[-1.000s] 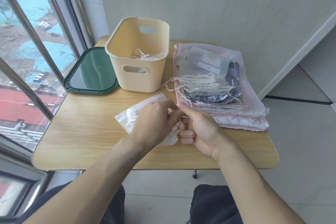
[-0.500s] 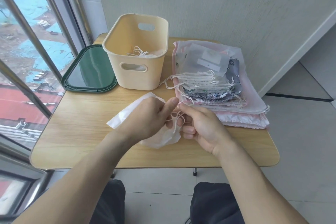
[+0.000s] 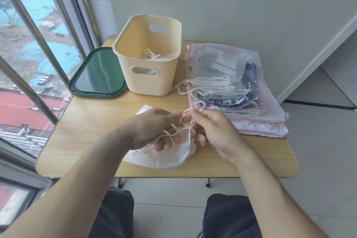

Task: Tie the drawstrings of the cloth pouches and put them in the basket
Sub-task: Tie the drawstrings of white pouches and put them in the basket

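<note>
White pouch (image 3: 166, 157) mostly hidden under left hand (image 3: 154, 127) and forearm; only one far corner and the near bunched end exposed. Drawstrings (image 3: 173, 135) crossing among the fingers, routing too tangled to tell. Right hand (image 3: 216, 129) fingertips concealed behind the curled fingers; grip point on the cord unclear. Basket (image 3: 148, 63) contents largely screened by its front wall. Lower pouches in stack (image 3: 251, 121) covered by upper ones. Both arms cut off by bottom edge.

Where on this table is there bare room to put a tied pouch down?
Bare wood lies on the table left of the left hand, in front of the green lid, and along the near right corner below the pouch stack. Crowded between basket and stack.
</note>
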{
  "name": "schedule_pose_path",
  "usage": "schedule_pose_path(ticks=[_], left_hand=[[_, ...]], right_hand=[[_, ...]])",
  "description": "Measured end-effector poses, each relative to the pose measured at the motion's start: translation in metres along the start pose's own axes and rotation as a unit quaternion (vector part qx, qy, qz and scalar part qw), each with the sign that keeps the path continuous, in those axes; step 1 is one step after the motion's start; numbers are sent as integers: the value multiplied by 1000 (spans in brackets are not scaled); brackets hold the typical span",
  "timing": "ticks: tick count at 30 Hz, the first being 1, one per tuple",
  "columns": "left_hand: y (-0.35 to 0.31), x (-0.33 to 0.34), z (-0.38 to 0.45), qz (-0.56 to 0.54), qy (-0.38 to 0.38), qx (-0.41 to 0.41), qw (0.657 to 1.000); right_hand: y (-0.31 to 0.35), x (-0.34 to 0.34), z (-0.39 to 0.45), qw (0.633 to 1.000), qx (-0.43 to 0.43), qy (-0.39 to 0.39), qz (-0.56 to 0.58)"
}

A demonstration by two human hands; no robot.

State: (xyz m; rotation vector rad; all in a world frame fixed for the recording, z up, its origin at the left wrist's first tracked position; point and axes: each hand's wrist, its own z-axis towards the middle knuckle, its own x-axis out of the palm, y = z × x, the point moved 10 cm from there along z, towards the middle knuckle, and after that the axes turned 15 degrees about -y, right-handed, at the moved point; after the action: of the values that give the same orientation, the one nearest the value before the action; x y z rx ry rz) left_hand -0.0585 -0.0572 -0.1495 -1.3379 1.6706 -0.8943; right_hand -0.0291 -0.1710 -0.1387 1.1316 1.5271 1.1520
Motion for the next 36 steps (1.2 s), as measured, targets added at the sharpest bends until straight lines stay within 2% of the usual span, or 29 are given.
schedule_pose_path(ticks=[4,8,12,19,22,25,27,30,33,36], left_hand=[[1,5,0,27,4,-7,1000],[-3,10,-2,10,57,2,998],[-2,12,-7,68,72,28,995],[-3,22,-6,52,71,-16,996],[-12,13,-6,103,21,33,994],[-18,3,-5,179,-60,97,977],[-21,0,-4,200,-92,112,969],[-26,-1,-7,237,-97,133,957],[-22,1,-11,280,-69,128,949],[-8,1,-9,235,-31,74,969]], right_hand=[[5,4,-3,999,-26,13,-21],[7,-3,0,997,-56,-21,-56],[8,-2,0,996,-64,-14,-64],[11,0,-1,989,-101,-16,-108],[10,-3,2,988,-101,-23,-111],[10,-6,3,985,-107,-28,-132],[11,-8,4,980,-117,-29,-157],[11,-10,4,978,-116,-25,-173],[11,-12,4,979,-111,-22,-170],[11,-9,3,976,-120,-9,-181]])
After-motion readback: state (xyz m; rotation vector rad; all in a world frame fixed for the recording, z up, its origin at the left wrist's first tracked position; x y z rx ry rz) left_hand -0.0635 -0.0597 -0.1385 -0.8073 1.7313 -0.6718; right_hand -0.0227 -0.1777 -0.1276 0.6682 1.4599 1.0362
